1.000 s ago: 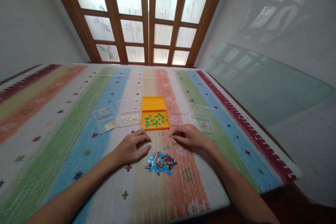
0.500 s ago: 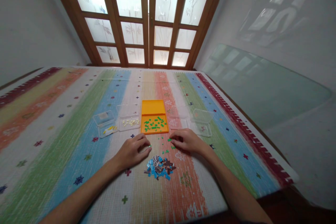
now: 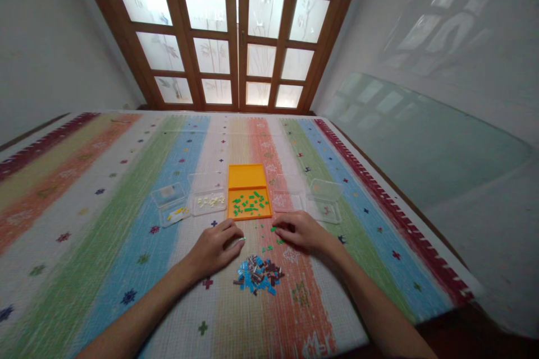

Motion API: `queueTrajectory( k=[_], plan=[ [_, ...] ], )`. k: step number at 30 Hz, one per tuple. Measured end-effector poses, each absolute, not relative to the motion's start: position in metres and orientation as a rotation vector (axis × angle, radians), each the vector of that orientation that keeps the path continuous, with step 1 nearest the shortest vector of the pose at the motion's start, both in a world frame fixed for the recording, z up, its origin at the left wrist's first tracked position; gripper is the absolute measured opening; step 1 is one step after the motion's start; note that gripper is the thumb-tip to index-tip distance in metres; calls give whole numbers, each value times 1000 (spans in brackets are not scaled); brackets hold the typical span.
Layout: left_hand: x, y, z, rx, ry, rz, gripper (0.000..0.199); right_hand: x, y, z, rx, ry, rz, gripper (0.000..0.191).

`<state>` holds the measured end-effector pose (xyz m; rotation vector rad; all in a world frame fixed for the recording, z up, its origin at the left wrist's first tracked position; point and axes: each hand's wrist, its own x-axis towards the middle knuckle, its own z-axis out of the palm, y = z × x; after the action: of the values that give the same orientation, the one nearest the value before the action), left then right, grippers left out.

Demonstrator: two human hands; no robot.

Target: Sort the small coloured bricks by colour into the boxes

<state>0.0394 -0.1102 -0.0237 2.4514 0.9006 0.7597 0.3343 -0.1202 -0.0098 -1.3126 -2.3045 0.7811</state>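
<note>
Green pieces [image 3: 270, 248] lie between the hands, one pinched by the left hand [image 3: 217, 244], another touched by the right hand [image 3: 303, 230], its grip unclear; beyond, more are held within the orange box's [image 3: 247, 176] near edge.

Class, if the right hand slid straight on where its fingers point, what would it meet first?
The right hand would probably meet the green piece at its fingertips, though contact is hard to judge.

green pieces [image 3: 270, 248] clutter room between pile [image 3: 257, 276] and box [image 3: 247, 176].
</note>
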Motion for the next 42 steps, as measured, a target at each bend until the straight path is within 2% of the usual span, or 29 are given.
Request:
queueTrajectory(
  k=[10,15,24,32,42],
  plan=[
    [38,-109,-29,2467,888,767,10,333,-122,-13,-1304,-2320,727,16],
    [41,-109,-31,2491,887,789,12,329,-113,-5,-1278,-2228,822,17],
    [42,-109,-32,2591,872,800,14,308,-68,21,-1529,-2478,521,14],
    [42,-110,-33,2616,882,768,12,301,-50,29,-1609,-2627,707,15],
    [42,-110,-32,2635,872,774,14,294,-44,32,-1506,-2522,616,22]
  ],
)
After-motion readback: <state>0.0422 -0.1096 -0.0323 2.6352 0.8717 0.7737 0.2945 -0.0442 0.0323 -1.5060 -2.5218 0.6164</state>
